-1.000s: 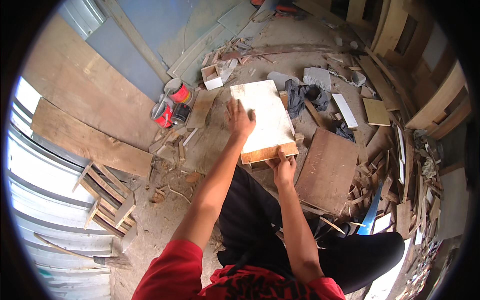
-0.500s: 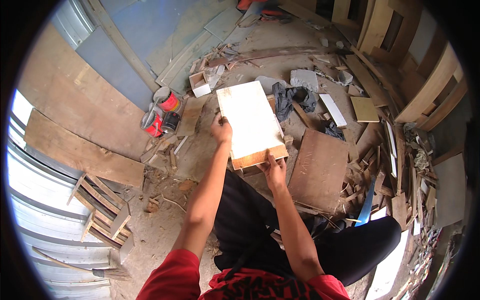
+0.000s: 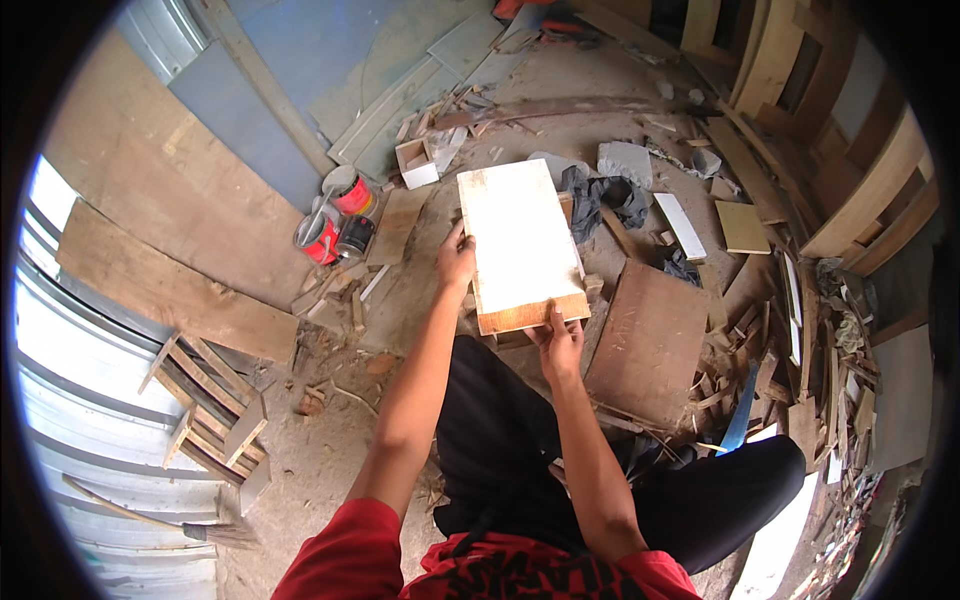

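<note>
Between my hands is a rectangular wooden board (image 3: 522,235) with a bright white face and a bare brown strip along its near end. My left hand (image 3: 457,258) is closed on its left edge. At the near end, my right hand (image 3: 559,340) grips the brown strip, thumb on top and fingers mostly hidden beneath. The board is held over my lap, its far end pointing away from me. Small wooden blocks show just past its right edge, and what lies under it is hidden.
Paint cans (image 3: 318,238) stand to the left near a small white-sided box (image 3: 416,163). A brown panel (image 3: 650,340) lies to the right, beside heaped wood scraps and a blue handsaw-like blade (image 3: 740,410). A slatted wooden piece (image 3: 215,415) and a broom (image 3: 205,533) are at lower left.
The whole view has shifted slightly, so the surroundings and the board appear a little further right. Both hands keep their hold on the board, with almost no change in grip.
</note>
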### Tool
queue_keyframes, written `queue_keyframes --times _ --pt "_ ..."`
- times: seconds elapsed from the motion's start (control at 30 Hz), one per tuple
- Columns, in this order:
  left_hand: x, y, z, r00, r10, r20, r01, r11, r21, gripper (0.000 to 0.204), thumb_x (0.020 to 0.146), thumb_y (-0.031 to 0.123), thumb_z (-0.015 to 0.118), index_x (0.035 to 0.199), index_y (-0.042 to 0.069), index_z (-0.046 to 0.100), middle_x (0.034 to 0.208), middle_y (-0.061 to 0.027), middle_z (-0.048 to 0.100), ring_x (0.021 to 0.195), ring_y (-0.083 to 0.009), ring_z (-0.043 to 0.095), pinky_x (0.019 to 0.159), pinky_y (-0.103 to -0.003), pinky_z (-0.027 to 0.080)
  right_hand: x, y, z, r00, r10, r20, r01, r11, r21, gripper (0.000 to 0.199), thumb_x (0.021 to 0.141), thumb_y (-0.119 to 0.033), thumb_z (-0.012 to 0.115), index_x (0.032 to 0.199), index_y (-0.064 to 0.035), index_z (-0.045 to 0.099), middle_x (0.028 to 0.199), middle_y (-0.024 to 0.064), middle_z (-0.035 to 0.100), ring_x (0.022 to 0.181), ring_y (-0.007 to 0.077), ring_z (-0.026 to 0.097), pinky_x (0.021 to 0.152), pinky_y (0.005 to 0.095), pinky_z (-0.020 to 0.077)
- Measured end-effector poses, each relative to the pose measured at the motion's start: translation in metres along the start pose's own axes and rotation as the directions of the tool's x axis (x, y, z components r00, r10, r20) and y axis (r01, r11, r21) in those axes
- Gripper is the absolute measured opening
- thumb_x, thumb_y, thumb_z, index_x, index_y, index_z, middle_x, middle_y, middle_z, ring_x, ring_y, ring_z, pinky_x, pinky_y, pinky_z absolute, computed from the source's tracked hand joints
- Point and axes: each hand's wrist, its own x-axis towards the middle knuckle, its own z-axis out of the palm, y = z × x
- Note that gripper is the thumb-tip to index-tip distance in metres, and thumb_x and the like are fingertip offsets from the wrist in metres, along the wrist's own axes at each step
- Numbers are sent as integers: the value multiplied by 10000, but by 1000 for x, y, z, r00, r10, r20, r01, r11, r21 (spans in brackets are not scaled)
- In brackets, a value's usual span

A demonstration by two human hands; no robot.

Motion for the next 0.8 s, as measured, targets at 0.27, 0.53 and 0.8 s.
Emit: queue_keyframes --times 0.27,0.53,0.8 --pt "-17 17 9 886 440 -149 -462 869 -179 429 1011 52 563 1436 15 519 1104 -63 697 856 -102 595 787 -264 487 7 -4 -11 992 122 21 -122 992 -31 321 1028 -297 593 1271 -97 528 1080 46 664 951 182 690 859 399 608" --pt "-15 9 -5 987 135 90 -91 920 -382 492 992 445 629 1045 -42 683 843 12 614 775 -94 492 694 -273 406 14 -6 -11 963 268 18 -266 961 -73 425 996 -374 639 1266 -65 529 1133 51 637 1057 198 645 966 420 556" --pt "-33 14 -11 880 468 -84 -472 842 -262 528 1030 430 554 679 50 445 631 58 364 619 -79 307 559 -314 272 14 1 2 967 254 39 -248 962 -111 484 1014 -353 612 1310 -6 452 1235 111 574 1106 229 622 998 409 548"
